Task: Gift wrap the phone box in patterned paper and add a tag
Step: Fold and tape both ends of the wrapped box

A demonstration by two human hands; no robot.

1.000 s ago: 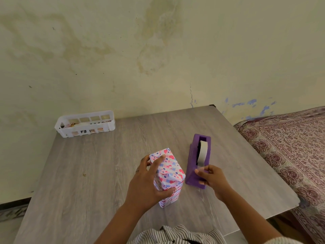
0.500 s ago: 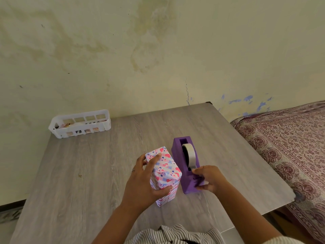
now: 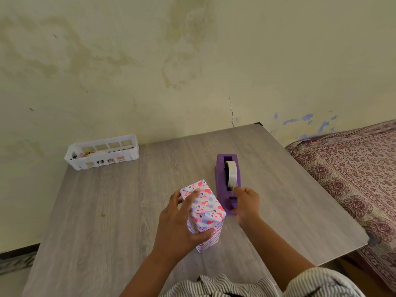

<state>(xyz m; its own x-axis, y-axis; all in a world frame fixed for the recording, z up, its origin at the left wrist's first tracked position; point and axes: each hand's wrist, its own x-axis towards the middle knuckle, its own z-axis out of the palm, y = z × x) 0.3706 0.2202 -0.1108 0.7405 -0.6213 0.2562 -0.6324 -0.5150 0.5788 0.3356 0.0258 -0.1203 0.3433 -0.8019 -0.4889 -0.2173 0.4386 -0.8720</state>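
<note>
Wrapped phone box stands on end on the grey wood-grain table, near the front middle, covered in white paper with pink and blue hearts and stripes. Left hand grips it from the left side: index finger lies across the top folded end near the far corner, thumb wraps around the near lower front face, other fingers sit behind the box out of sight. Left forearm comes up from bottom centre, wrist roughly straight. Purple tape dispenser sits just right of the box, not touching it as far as I can tell, long axis running away from the person, with a white tape roll in its slot. Right hand is on the dispenser's near end, fingers curled: fingertips pinch at the near edge of the roll, thumb lower down against the cutter end. Can't tell whether a loose tape end is actually between the fingers. Right forearm enters from bottom right, striped sleeve at the edge. White slotted plastic basket with small items sits at the far left of the table against the wall, well apart from the box. Patterned maroon bedcover lies right of the table
</note>
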